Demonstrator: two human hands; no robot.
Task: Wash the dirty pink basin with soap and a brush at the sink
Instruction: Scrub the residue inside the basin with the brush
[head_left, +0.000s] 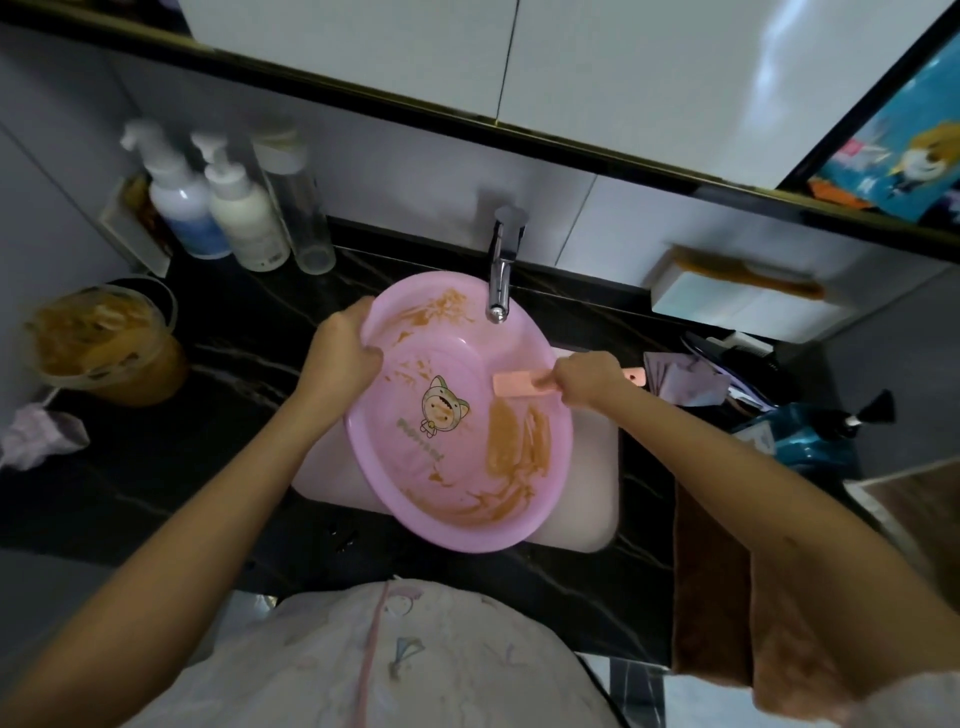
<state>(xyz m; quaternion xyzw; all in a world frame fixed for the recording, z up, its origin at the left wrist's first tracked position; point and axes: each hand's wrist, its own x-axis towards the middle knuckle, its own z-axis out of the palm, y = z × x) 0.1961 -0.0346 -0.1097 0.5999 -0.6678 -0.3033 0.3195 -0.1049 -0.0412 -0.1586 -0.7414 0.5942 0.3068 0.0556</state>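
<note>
Pink plastic, smeared with orange-brown muck: the basin sits between the two hands, lying across the pale sink with its far rim under the chrome tap. It looks tilted, the near rim hanging over the sink's front edge. Thick smears lie just below the right hand, more along the near wall, and thinner streaks just beyond the left hand, near the tap. A cartoon figure is printed on the basin's floor between the hands.

The left hand is clenched on the basin's left rim, fingers curled over the edge. The right hand is wrapped round the handle of a salmon-pink brush; the brush head pokes out to the left of the fist, over the basin's right inner wall, and the handle's end shows on the fist's other side. Whether the head touches the plastic I cannot tell.

Left of the left hand, on the black veined bench, stands a clear tub of orange paste, with a crumpled cloth nearer the person. Beyond that hand three pump bottles stand against the wall. Right of the right hand are a white box on the wall and a dark blue pump bottle; a brown towel hangs off the bench under the right forearm.
</note>
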